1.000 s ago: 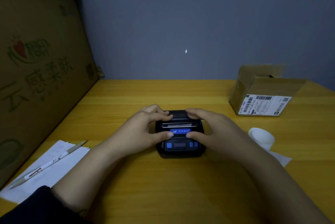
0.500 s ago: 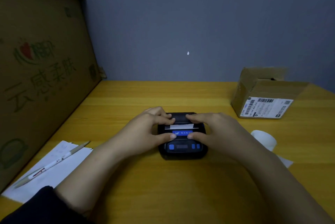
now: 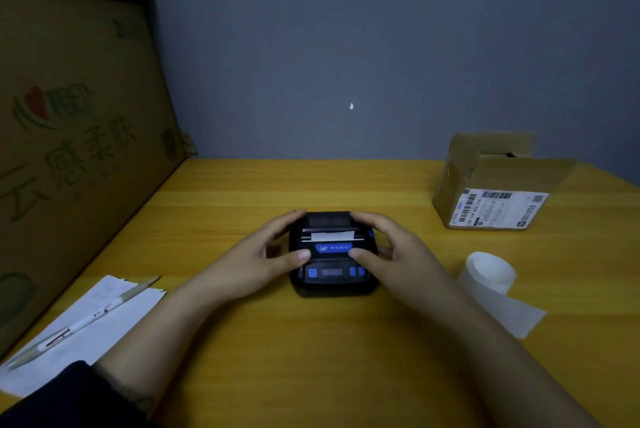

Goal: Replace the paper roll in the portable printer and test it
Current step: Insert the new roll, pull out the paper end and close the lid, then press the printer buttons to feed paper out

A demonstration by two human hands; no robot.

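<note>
One black printer [image 3: 331,254] sits mid tabletop [image 3: 311,358], gripped on both sides by the left hand [image 3: 263,261] and right hand [image 3: 391,254], fingers wrapped around it. One white strip pokes out its slot. One loose paper roll [image 3: 490,273] lies right, plus one pen [image 3: 83,320].

printer [image 3: 332,275] matt black plastic; table [image 3: 311,358] smooth glossy wood; box [image 3: 485,185] matt cardboard; paper roll [image 3: 491,271] white.

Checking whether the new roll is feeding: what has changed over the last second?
A white paper strip has emerged further from the printer slot. The left hand and right hand stay on the printer's sides, thumbs on top. The loose roll hasn't moved.
</note>
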